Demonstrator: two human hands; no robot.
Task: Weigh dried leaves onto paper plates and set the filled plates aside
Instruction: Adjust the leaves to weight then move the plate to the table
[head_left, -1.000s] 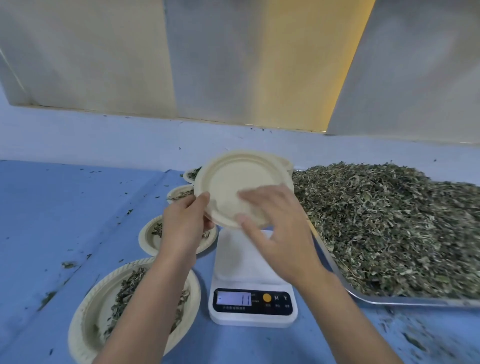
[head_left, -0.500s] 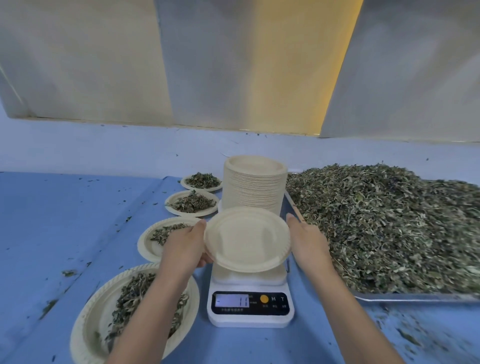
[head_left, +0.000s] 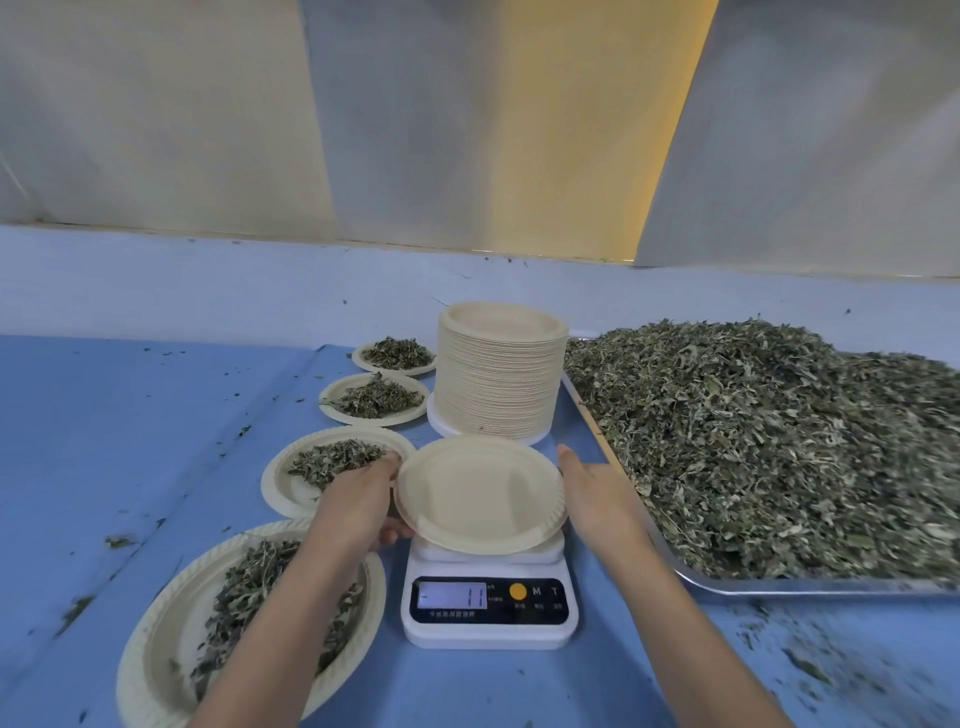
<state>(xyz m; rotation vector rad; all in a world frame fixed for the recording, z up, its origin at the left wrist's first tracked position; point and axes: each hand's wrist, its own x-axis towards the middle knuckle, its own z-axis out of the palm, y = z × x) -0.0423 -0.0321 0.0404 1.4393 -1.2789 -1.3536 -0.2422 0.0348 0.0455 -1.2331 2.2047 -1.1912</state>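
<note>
One filled plate (head_left: 161, 654) lies nearest, at the lower left of the frame, partly hidden by the left forearm. Just right of it, at lower centre, stands the white scale (head_left: 491, 631), its display lit with a figure too blurred to read with certainty. The empty plate (head_left: 478, 493) sits on the scale's platform and overhangs it on every side. The left hand (head_left: 358, 499) grips the plate's left rim, fingertips tucked beneath the edge. The right hand (head_left: 597, 493) is open, with straight fingers laid along the right rim.

The step in hand looks like seating this plate. To do it well, the person should centre the plate and lay it flat, keeping its rim off the neighbouring filled plate and the tray. Both hands should lift fully away before the display is trusted, since any resting finger would add weight. The scale probably wants zeroing before leaves go on.

Farther up the left of centre, three more filled plates (head_left: 283, 493) recede in a line. A tall stack of plates (head_left: 501, 384) stands directly behind the scale. Filling the right of the frame, a metal tray (head_left: 779, 587) is heaped with dried leaves (head_left: 753, 441), within easy reach of the right hand. Leaf crumbs fleck the blue table cover (head_left: 130, 415). Pale wall panels close the top.
</note>
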